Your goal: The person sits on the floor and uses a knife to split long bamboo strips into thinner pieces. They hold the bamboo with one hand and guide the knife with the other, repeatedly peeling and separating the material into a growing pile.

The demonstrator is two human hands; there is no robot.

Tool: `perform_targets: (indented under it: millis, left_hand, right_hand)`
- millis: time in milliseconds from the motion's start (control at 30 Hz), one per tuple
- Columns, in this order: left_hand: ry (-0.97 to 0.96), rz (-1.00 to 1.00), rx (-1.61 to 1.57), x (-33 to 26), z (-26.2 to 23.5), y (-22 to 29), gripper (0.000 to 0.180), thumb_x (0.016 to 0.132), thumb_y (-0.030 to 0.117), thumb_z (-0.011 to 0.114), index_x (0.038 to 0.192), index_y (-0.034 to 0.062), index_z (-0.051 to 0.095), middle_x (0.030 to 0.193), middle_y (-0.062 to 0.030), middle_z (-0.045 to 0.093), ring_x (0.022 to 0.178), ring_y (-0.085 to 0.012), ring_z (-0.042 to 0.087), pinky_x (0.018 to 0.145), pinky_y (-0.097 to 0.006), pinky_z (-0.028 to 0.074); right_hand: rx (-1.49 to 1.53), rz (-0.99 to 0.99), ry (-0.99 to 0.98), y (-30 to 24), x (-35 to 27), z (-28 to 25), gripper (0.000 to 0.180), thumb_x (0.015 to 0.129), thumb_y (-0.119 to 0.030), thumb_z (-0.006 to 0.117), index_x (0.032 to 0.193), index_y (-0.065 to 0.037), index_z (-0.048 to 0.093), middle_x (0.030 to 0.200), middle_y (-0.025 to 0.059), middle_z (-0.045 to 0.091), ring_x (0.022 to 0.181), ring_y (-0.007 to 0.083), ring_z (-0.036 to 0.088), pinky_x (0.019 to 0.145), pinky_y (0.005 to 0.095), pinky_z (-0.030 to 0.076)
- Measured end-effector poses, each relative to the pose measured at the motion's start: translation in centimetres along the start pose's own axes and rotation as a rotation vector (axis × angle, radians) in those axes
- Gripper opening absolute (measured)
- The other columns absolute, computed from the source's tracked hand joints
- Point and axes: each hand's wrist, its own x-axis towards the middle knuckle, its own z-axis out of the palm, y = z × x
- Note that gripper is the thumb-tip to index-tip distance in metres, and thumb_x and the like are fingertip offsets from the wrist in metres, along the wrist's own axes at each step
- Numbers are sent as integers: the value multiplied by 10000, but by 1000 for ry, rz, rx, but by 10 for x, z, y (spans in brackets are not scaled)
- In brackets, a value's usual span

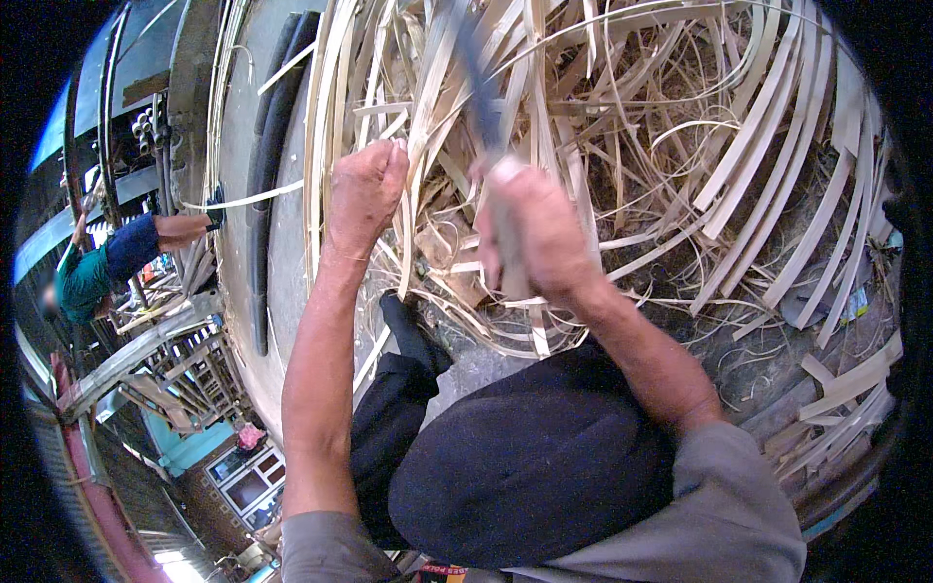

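Observation:
My left hand (366, 194) is closed in a fist at the left edge of the pile, with a thin pale strip (258, 197), bamboo by its look, running out from it to the left. Wrapped round a worn handle, my right hand (552, 233) grips a long-bladed knife (474, 83). The blade points away from me over the strips and is smeared by motion. Both hands are raised above a tangled heap of pale split strips (641, 126). Whether the blade touches any strip cannot be made out.
A long black pipe (264, 194) lies on the concrete to the left. Beyond it another person (131, 243) in a green top and dark shorts is near a wooden rack (185, 379). More flat strips (846, 389) lie at the right. My dark-clothed knee (535, 457) is close below my hands.

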Motion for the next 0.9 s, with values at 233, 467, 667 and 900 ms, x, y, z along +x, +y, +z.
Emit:
perform_targets:
  millis: [233, 467, 667, 900]
  left_hand:
    - [23, 85, 68, -11, 3, 7, 311, 958, 209, 598, 733, 0, 555, 667, -225, 557, 611, -412, 579, 579, -466, 455]
    - [42, 63, 89, -11, 0, -5, 305, 970, 214, 586, 752, 3, 560, 668, -218, 559, 611, -420, 575, 560, -466, 442]
    - [40, 77, 25, -12, 12, -4, 295, 952, 202, 600, 732, 8, 562, 674, -222, 560, 623, -417, 586, 567, -468, 449]
    - [36, 114, 78, 0, 12, -5, 293, 937, 207, 617, 730, 8, 557, 675, -223, 562, 640, -422, 590, 574, -481, 445]
  right_hand:
    - [53, 617, -173, 58, 0, -7, 447, 1028, -489, 444, 1162, -64, 480, 693, 12, 498, 474, 127, 519, 391, 283, 459]
    - [-61, 330, -142, 22, 0, -7, 397, 1052, -400, 425, 1193, -32, 476, 682, 57, 532, 467, 151, 532, 389, 302, 455]
    - [-514, -27, -165, 43, 3, 0, 376, 1040, -386, 425, 1133, -27, 490, 702, 71, 517, 482, 170, 545, 410, 341, 464]
    - [-245, 556, -175, 37, 4, -9, 368, 1032, -363, 454, 1122, -11, 510, 646, 47, 555, 468, 164, 564, 379, 319, 462]
